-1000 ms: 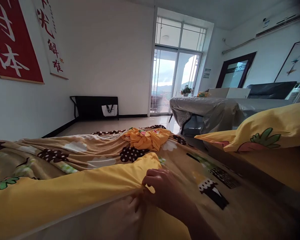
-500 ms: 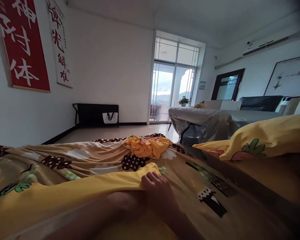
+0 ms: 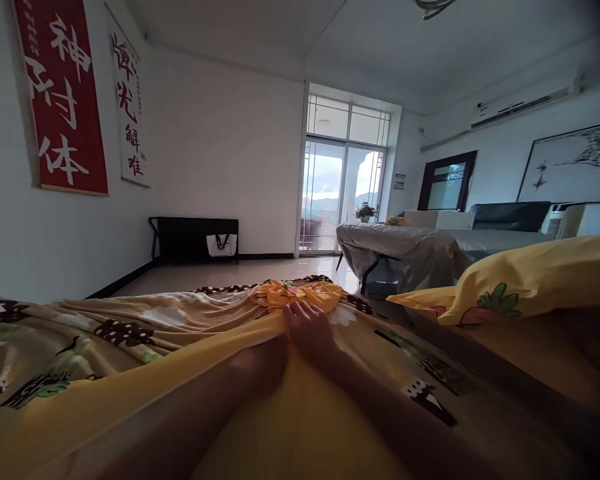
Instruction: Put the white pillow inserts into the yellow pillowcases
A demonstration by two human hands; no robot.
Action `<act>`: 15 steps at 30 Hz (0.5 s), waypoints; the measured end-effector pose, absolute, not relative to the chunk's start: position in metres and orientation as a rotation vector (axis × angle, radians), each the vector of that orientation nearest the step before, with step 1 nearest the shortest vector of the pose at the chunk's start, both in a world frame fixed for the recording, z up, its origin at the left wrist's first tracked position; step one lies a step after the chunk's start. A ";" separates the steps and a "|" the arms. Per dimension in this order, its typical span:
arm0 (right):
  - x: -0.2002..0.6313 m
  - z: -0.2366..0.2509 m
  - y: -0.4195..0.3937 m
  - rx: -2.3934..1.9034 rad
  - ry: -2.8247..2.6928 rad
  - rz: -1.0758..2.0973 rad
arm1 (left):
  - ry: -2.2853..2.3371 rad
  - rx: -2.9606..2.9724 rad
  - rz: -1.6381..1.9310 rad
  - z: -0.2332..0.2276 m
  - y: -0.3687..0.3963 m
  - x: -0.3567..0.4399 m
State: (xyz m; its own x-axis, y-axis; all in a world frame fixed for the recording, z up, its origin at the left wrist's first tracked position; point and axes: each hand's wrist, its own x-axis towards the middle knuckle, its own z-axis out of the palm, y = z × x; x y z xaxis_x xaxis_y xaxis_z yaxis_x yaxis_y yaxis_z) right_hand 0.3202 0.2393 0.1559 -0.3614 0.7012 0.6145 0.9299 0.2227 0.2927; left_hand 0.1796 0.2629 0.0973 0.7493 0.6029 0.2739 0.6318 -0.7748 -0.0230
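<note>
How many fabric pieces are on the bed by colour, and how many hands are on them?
Yellow sheet: 1
Brown patterned cover: 1
Orange bundle: 1
Yellow pillow: 1
Hands, left hand and right hand, both on the yellow sheet's edge: 2
Total: 4 fabric pieces, 2 hands

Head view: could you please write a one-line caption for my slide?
Both hands, left hand and right hand, stretch a yellow cover across a patterned blanket beside a yellow pillow.

Two bare forearms are seen from 6 o'clock; no sleeves, rings or watch are worn. The right hand (image 3: 310, 330) shows short, unpainted nails on its fingers (image 3: 300, 311).
</note>
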 end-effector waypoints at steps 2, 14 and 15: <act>0.327 0.151 0.246 -1.492 -2.165 -0.909 | -0.998 -2.831 -0.431 0.094 0.266 0.182; 0.313 0.106 0.266 -1.862 -1.939 -0.183 | -1.023 -2.919 -0.362 0.066 0.258 0.195; 0.311 0.099 0.270 -1.824 -1.905 -0.168 | -1.048 -2.923 -0.332 0.067 0.260 0.195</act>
State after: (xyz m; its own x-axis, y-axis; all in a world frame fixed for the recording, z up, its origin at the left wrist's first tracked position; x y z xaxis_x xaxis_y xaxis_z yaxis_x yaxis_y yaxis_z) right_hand 0.3115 0.2701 0.0994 0.0163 0.9041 0.4271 0.9649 0.0978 -0.2438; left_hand 0.1945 0.2603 0.0671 0.7521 0.6263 0.2052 0.6302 -0.7745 0.0542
